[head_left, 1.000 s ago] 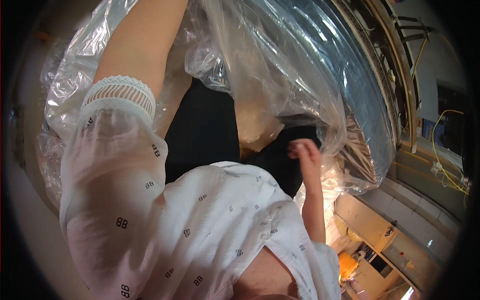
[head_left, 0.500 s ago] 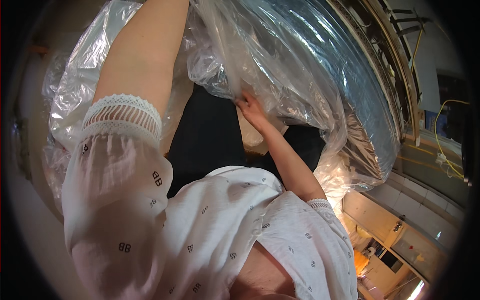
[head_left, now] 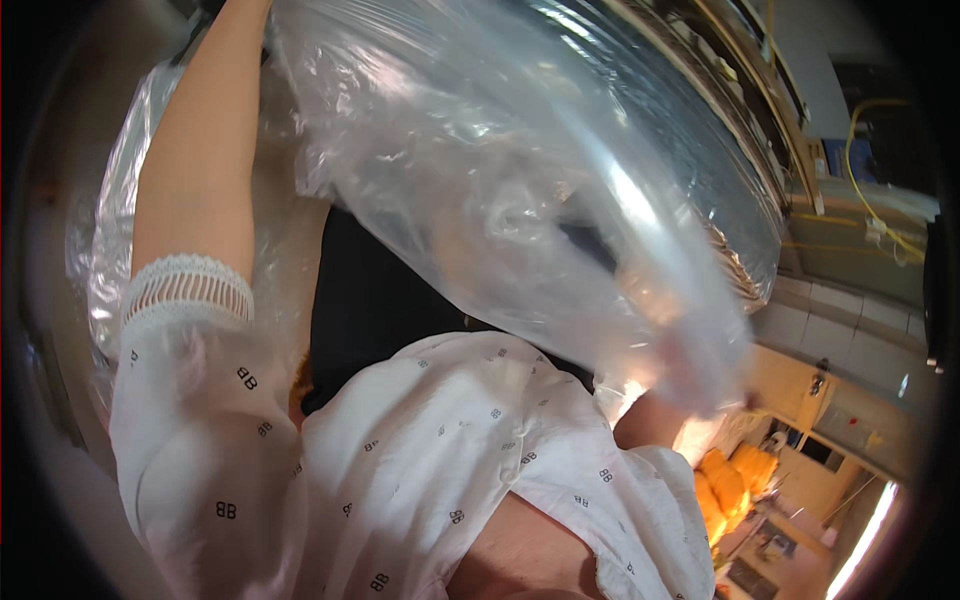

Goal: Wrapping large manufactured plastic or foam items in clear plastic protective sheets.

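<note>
A large clear plastic sheet (head_left: 480, 190) spreads across my lap and up to the top edge, crinkled and shiny. One side of it is drawn out to the lower right, where my right hand (head_left: 690, 360) shows only as a pinkish blur through the film. The sheet runs tight to that hand, which is gripping it, though the single fingers are smeared. My left forearm (head_left: 200, 160) stretches up past the top edge, so my left hand is out of view. Under the plastic lie my dark trousers (head_left: 370, 300).
More crumpled clear plastic (head_left: 115, 230) hangs left of my left arm. At the upper right runs a long wooden-edged frame (head_left: 770, 90), with a yellow cable (head_left: 855, 165) beyond it. Orange bundles (head_left: 730, 485) and a pale cabinet (head_left: 785, 385) stand at the lower right.
My right hand has swung from above my lap out to the lower right, drawing the plastic across my legs. My left arm has shifted a little to the left.
</note>
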Motion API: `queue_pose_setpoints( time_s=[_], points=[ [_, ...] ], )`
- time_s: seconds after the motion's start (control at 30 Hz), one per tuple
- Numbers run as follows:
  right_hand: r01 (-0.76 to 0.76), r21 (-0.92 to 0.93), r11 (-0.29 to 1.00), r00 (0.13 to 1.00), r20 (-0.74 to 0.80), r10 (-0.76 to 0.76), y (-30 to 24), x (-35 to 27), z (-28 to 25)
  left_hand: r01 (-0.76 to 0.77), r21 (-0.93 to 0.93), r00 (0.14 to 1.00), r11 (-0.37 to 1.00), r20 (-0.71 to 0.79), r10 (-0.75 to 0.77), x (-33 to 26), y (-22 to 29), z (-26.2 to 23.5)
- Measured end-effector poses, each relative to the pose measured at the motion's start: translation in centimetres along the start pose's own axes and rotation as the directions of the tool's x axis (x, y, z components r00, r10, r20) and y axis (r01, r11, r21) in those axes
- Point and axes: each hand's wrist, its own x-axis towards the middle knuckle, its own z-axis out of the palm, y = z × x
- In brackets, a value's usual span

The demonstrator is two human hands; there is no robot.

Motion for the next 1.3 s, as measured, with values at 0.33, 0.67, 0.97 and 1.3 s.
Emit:
queue_pose_setpoints(
  time_s=[0.33, 0.67, 0.97, 1.3],
  points=[
    [0.036, 0.109, 0.993, 0.977, -0.212, -0.012, 23.1, 7.8, 3.6, -0.069, -0.023, 0.997, 0.997, 0.031, 0.07, -0.4, 1.1, 0.3],
    [0.638, 0.751, 0.17, 0.639, -0.64, 0.427, 20.6, 0.2, -18.2, -0.122, -0.082, 0.901, 0.989, 0.41, 0.145, 2.7, -2.7, 2.7],
    [-0.019, -0.055, 0.998, 0.832, -0.555, -0.015, 25.9, -3.4, -29.8, -0.314, -0.211, 0.88, 0.926, 0.3, 0.367, -4.3, 6.5, 3.6],
    [-0.23, -0.779, 0.584, 0.316, -0.627, -0.712, 22.3, 1.9, -31.4, -0.359, -0.193, 0.833, 0.913, 0.374, 0.407, -5.8, 8.8, 1.4]
  ],
)
